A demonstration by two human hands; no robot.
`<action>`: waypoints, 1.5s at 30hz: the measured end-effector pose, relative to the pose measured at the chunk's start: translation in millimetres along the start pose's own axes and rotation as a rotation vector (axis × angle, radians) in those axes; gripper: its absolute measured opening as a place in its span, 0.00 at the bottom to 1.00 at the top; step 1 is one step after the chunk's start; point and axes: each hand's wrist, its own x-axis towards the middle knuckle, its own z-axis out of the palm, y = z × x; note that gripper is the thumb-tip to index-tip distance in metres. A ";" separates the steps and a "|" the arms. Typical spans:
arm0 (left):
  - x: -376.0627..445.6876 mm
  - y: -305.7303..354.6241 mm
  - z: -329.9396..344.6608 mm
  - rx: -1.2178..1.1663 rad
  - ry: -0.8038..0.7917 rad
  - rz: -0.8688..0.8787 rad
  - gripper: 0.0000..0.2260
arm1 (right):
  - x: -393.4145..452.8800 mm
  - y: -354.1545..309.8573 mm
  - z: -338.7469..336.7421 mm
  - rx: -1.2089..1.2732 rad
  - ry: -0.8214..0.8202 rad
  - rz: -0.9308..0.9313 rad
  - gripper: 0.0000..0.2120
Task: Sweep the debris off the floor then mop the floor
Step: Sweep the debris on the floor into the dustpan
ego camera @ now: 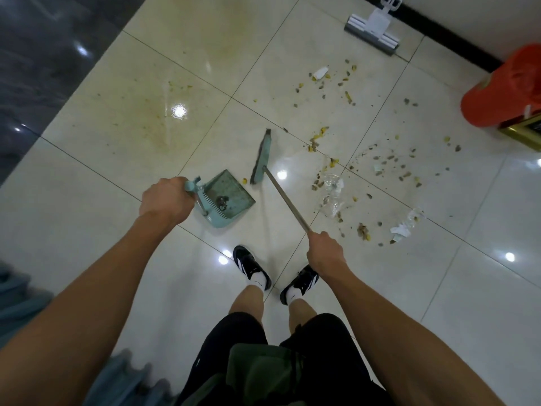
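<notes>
On the pale tiled floor (117,159), just ahead of the person's black shoes (252,266), the left hand (165,197) grips the handle of a teal dustpan (227,197) holding a few bits. The right hand (325,253) grips the metal pole of a teal broom (262,158), its head just beside the pan's mouth. Debris (380,165) is scattered toward two o'clock; a mop head (371,33) lies at one o'clock, near an orange bin (503,89).

Tiled indoor hallway floor (292,39)

Orange bin (505,89) by wall (468,13).
</notes>
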 end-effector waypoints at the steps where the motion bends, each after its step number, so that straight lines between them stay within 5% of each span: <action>1: 3.0 -2.3 -0.8 -0.013 0.007 -0.006 0.10 | 0.2 -1.3 1.4 0.001 -0.003 0.003 0.17; 24: 92.3 -58.6 -25.1 -0.210 0.005 -0.009 0.12 | 25.8 -76.6 -8.8 0.054 -0.007 0.127 0.22; 45: 45.4 5.0 -8.9 -0.196 -0.001 0.085 0.10 | 9.2 -25.4 2.6 0.119 0.026 0.111 0.24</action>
